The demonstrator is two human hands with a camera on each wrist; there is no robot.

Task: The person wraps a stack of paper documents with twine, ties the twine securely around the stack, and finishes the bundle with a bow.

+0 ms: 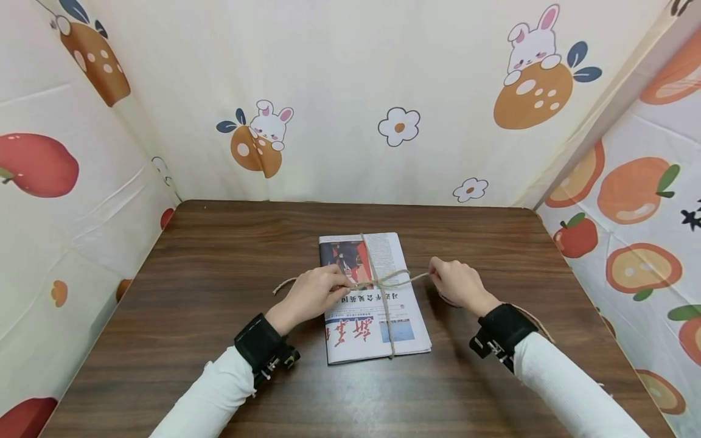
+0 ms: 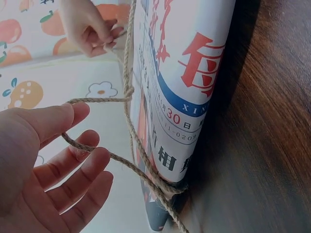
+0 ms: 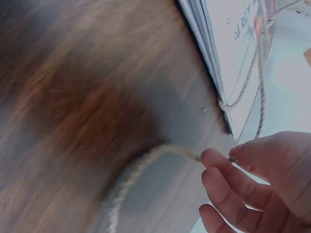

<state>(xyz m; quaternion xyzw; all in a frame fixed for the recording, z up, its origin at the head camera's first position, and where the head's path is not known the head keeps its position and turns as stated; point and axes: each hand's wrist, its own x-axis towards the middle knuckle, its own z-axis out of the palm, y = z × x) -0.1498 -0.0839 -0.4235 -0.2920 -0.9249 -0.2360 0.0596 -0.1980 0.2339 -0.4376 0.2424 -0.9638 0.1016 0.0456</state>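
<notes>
A folded stack of newspapers lies on the table with twine running lengthwise and crosswise around it. The strands meet near the middle of the top sheet. My left hand pinches one piece of twine between thumb and forefinger, over the stack's left side; its loose end sticks out past the hand. In the left wrist view the twine passes between thumb and fingertips. Right of the stack, my right hand pinches the other length, drawn out sideways. From its fingertips a tail of twine curves away in the right wrist view.
The brown wooden table extends around the stack on all sides. A printed curtain with rabbits and flowers stands behind it, with fruit-patterned cloth on the right. Loose twine trails past the right wrist strap.
</notes>
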